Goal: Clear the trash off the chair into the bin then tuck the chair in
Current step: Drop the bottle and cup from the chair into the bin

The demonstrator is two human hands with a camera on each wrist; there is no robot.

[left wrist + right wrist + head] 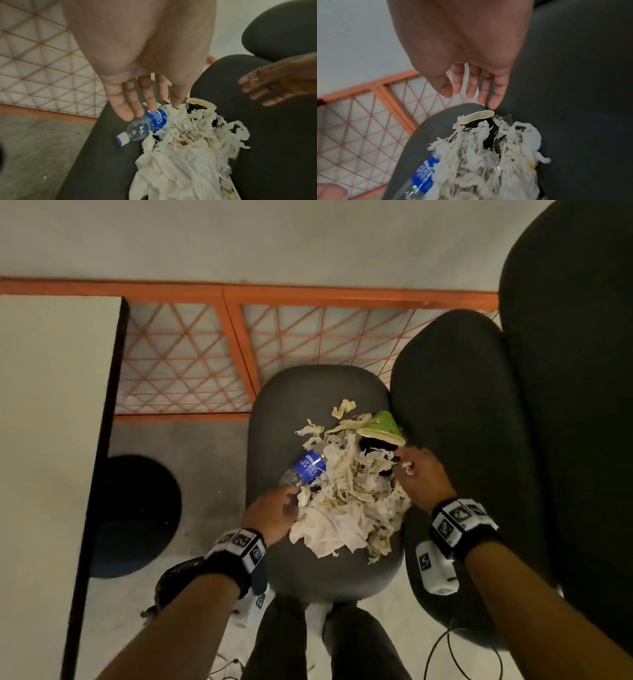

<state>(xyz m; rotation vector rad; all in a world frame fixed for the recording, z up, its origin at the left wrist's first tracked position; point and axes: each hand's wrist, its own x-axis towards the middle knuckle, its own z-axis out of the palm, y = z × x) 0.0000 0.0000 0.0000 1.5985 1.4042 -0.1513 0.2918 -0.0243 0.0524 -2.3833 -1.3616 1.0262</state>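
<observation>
Both forearms reach down, left hand (274, 513) and right hand (423, 474) spread, flanking loose shredded paper (352, 494), bottle (305, 469) and green cup (383, 428) on chair seat (274, 412); risk: scooping scatters shreds, bottle rolls off.

I see an orange lattice fence (191, 361) along the far wall, a white table (51, 422) with a dark edge on the left, a black cable (455, 655) on the floor, and two more dark chairs, I think (455, 412).
</observation>
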